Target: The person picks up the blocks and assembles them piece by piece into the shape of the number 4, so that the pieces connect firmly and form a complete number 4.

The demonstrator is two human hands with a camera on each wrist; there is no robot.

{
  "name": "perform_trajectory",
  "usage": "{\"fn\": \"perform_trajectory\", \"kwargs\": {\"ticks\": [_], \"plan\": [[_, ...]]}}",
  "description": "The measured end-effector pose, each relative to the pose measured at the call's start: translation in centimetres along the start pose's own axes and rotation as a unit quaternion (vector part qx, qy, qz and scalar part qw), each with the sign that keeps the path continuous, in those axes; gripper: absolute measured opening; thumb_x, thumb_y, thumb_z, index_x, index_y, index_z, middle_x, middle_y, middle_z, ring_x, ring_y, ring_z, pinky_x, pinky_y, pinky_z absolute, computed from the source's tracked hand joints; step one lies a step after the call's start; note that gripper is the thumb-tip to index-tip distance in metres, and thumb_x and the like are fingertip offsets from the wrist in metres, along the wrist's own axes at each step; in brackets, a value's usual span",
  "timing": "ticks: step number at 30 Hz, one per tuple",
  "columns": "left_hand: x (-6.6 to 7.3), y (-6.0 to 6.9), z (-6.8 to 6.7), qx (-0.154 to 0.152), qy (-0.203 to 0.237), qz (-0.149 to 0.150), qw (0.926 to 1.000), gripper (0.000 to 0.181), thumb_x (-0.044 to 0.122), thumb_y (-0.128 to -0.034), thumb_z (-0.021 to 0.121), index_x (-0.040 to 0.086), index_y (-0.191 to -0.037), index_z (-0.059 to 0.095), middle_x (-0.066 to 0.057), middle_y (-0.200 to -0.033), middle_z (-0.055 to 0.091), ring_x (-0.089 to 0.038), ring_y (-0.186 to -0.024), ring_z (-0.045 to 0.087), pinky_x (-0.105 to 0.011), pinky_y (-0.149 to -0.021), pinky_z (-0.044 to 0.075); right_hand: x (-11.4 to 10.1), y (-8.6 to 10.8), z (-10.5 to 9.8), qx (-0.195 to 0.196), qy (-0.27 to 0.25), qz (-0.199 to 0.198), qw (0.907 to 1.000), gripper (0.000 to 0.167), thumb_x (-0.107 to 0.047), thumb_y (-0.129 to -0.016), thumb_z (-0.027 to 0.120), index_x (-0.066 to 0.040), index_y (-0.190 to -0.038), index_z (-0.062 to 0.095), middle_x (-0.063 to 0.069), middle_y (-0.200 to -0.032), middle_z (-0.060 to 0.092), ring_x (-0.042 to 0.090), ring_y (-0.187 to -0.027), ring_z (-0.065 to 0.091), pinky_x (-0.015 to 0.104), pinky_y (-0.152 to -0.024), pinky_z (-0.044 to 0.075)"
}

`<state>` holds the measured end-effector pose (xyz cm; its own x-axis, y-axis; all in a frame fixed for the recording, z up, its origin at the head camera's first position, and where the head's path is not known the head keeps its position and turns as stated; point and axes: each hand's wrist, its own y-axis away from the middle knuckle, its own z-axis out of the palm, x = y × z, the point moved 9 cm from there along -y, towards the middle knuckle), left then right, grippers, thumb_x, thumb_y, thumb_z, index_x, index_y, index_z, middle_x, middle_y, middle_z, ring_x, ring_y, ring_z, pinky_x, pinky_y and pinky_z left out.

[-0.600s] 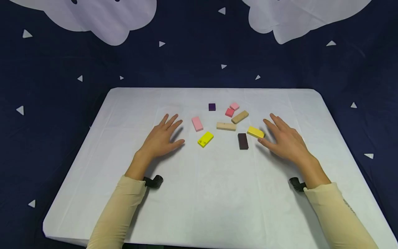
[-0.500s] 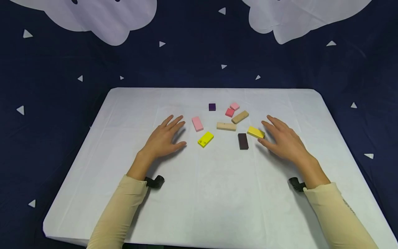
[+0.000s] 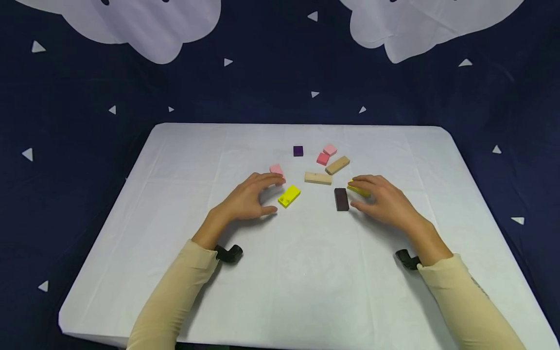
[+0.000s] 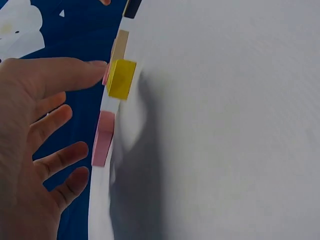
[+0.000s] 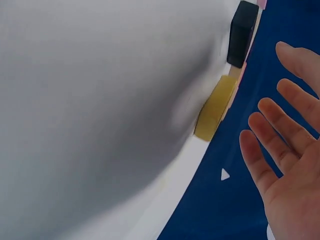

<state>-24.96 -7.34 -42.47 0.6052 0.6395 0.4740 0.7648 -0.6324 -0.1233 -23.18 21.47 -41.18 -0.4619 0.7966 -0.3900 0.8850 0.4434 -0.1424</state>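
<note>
In the head view my left hand [image 3: 247, 198] hovers left of a bright yellow block [image 3: 289, 196]. Its fingers reach over a pink block [image 3: 276, 168], partly hiding it. The left wrist view has the thumb near that yellow block [image 4: 121, 79], fingers spread and holding nothing. My right hand [image 3: 387, 201] hangs over a second yellow block [image 3: 359, 191], covering part of it; the thumb points at a dark brown block [image 3: 341, 199]. Seen from the right wrist, the relaxed fingers are apart from the yellow block [image 5: 215, 109] and grip nothing.
Two light wooden blocks [image 3: 318, 178] lie between the hands. Behind them are a red block [image 3: 323, 159], a small pink block [image 3: 330, 149] and a dark purple block [image 3: 298, 151]. All lie on a white-covered table [image 3: 306, 277] before a dark blue cloth [image 3: 271, 87].
My left hand has moved right, toward the bright yellow block, and now covers part of the pink one. The right hand has shifted left over the other yellow block. The blocks stay put.
</note>
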Motion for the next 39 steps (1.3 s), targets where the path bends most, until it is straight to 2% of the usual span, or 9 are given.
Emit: {"fn": "perform_trajectory", "kwargs": {"ticks": [5,13,18,25,34,39], "plan": [[0.4,-0.3,1.3,-0.031,-0.001,-0.007,0.9995,0.069,0.031,-0.0775,0.076,0.021,-0.141,0.05,0.01,-0.145,0.042,-0.015,-0.128,0.038,-0.035,-0.106,0.032,-0.6,0.1,1.2,-0.024,0.011,-0.016,0.9995,0.052,-0.035,-0.083,0.075,-0.016,-0.13,0.062,0.001,-0.137,0.051,0.025,-0.126,0.044,0.05,-0.099,0.037],[1.0,-1.0,2.3,-0.049,-0.004,-0.004,0.9988,0.06,0.024,-0.0792,0.072,0.024,-0.137,0.055,0.014,-0.145,0.041,-0.011,-0.128,0.037,-0.033,-0.105,0.032,-1.3,-0.3,1.9,-0.035,0.002,-0.027,0.999,0.051,-0.033,-0.082,0.076,-0.019,-0.129,0.062,0.002,-0.136,0.051,0.026,-0.124,0.047,0.051,-0.096,0.04],[1.3,-1.3,2.7,-0.061,0.006,-0.001,0.9981,0.056,0.019,-0.08,0.067,0.024,-0.135,0.057,0.013,-0.146,0.042,-0.011,-0.129,0.037,-0.034,-0.105,0.032,-1.1,-0.5,2.2,-0.043,-0.001,-0.015,0.9989,0.054,-0.031,-0.08,0.078,-0.017,-0.13,0.062,0.003,-0.136,0.051,0.027,-0.124,0.047,0.051,-0.095,0.041],[0.9,-1.4,3.1,-0.073,-0.002,-0.02,0.9971,0.055,0.017,-0.0792,0.063,0.025,-0.134,0.058,0.014,-0.147,0.04,-0.01,-0.129,0.037,-0.033,-0.104,0.032,-1.0,-0.7,2.9,-0.063,0.002,-0.008,0.998,0.052,-0.03,-0.081,0.077,-0.015,-0.128,0.063,0.004,-0.136,0.051,0.027,-0.125,0.046,0.05,-0.098,0.039],[1.0,-1.9,3.0,-0.082,-0.021,-0.001,0.9964,0.056,0.018,-0.0785,0.064,0.027,-0.134,0.059,0.014,-0.147,0.04,-0.01,-0.121,0.039,-0.031,-0.097,0.037,-1.5,-1.0,3.1,-0.061,0.007,-0.015,0.998,0.051,-0.025,-0.082,0.075,-0.011,-0.128,0.061,0.009,-0.136,0.05,0.03,-0.123,0.047,0.051,-0.097,0.039],[0.9,-2.0,3.1,-0.084,-0.03,0.006,0.996,0.054,0.021,-0.0822,0.063,0.027,-0.135,0.058,0.012,-0.147,0.04,-0.013,-0.122,0.04,-0.034,-0.098,0.037,-1.4,-1.0,3.1,-0.064,0.011,-0.011,0.9978,0.051,-0.024,-0.081,0.075,-0.011,-0.129,0.06,0.009,-0.136,0.05,0.03,-0.123,0.046,0.051,-0.097,0.039]]}}
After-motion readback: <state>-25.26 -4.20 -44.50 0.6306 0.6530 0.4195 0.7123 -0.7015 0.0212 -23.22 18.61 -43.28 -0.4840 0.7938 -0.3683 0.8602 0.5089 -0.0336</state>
